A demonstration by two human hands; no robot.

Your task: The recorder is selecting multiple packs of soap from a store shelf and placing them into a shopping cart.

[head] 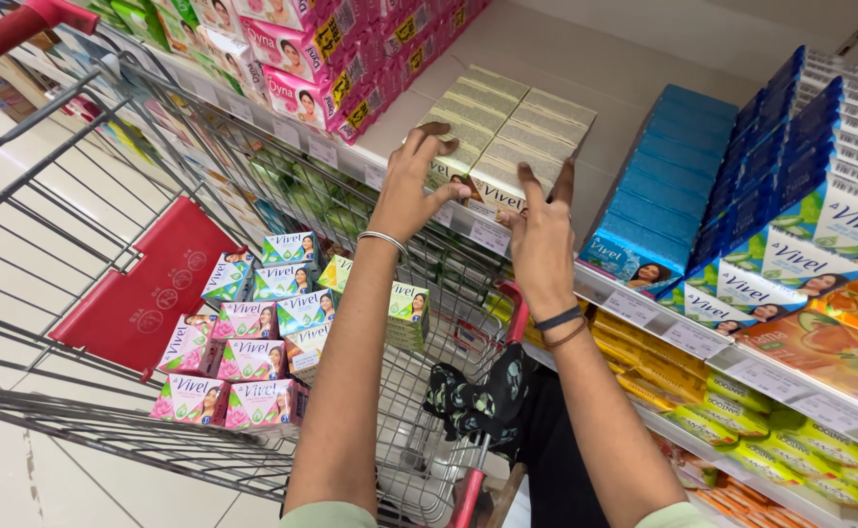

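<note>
Left hand: your left hand (411,186) is up at the shelf, fingers spread and curled over the near left corner of the cream boxes (499,132), touching the top one. Not clenched; I can't tell whether it has a real grip or only rests there.
Right hand: your right hand (541,235) is just beside it, fingers raised and loose, tips against the front faces of the same stack. Nothing lifted, nothing enclosed.
Where the boxes are: straight ahead and above your wrists, on the top shelf (488,233), packed in rows between the pink boxes (316,59) on the left and the blue boxes (659,196) on the right.
Long axis: the rows run away from you, back toward the wall, front ends facing you at the shelf lip.
Nearer hand: the left is already on top of the stack; the right covers the front. Both are touching.
Edges: the shelf's front strip sits right under your fingertips. The blue stack stands close on the right, with a narrow bare strip between it and the cream rows.
Open room: free space lies toward you and down, over the cart (87,323). Its left side holds small pink and green boxes (243,352); the wire floor nearer you looks bare.
Below: yellow packs (644,362) fill the next shelf.
</note>
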